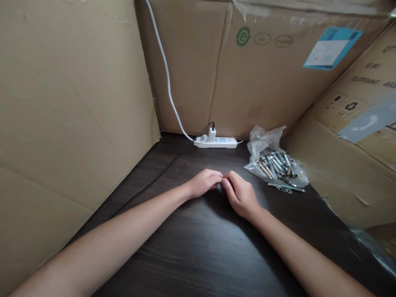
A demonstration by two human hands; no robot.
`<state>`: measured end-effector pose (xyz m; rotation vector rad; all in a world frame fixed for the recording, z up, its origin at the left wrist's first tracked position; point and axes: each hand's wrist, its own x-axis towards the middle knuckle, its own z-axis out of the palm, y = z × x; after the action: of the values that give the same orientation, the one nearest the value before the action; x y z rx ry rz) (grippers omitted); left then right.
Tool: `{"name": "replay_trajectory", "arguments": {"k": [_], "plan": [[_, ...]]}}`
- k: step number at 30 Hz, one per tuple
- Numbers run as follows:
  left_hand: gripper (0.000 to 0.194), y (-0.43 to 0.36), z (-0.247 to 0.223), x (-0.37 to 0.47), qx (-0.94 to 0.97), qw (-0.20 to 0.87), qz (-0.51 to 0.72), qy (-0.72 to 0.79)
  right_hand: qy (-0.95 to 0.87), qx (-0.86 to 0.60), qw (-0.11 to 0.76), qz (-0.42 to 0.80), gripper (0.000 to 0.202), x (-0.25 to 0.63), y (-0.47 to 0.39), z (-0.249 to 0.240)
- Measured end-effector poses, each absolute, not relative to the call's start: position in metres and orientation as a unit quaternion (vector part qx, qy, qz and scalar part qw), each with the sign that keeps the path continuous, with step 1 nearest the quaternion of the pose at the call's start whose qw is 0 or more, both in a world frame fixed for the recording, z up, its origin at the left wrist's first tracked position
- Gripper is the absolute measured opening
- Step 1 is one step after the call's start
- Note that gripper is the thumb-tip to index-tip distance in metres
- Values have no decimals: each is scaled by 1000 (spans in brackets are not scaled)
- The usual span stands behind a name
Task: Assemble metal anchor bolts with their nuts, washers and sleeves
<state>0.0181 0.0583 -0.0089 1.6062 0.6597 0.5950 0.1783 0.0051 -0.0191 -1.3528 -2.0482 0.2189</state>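
Above the middle of the dark wooden surface (185, 243), my left hand (205, 182) and my right hand (241, 194) meet at the fingertips. Both are closed in a pinch around something small that the fingers hide. To the right of my hands, a clear plastic bag (262, 140) lies open with several metal bolts (276, 164) on it. A long bolt (286, 187) and some washers (288, 191) lie at the bag's near edge.
A white power strip (229, 143) with a plugged-in white adapter (212, 135) lies beyond my hands. From it, a black cable (154, 180) runs toward my left forearm. Cardboard boxes stand at the left (77, 103), back (192, 74) and right (346, 177).
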Motion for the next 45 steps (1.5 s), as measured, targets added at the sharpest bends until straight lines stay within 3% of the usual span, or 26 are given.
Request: {"name": "replay_trajectory", "arguments": {"k": [6, 12, 24, 37, 45], "plan": [[21, 59, -8, 19, 677, 626, 265, 283, -767, -519, 362, 104, 8, 179, 5, -20], [17, 59, -7, 20, 663, 637, 266, 291, -782, -499, 360, 98, 23, 179, 5, -21], [17, 59, -8, 20, 677, 627, 264, 283, -811, -494, 313, -31, 17, 177, 2, -11], [17, 57, -8, 22, 666, 642, 271, 267, -806, -490, 328, -53, 10, 177, 4, -11], [11, 58, -9, 20, 705, 597, 278, 265, -799, -487, 351, -34, 7, 178, 4, -12]]}}
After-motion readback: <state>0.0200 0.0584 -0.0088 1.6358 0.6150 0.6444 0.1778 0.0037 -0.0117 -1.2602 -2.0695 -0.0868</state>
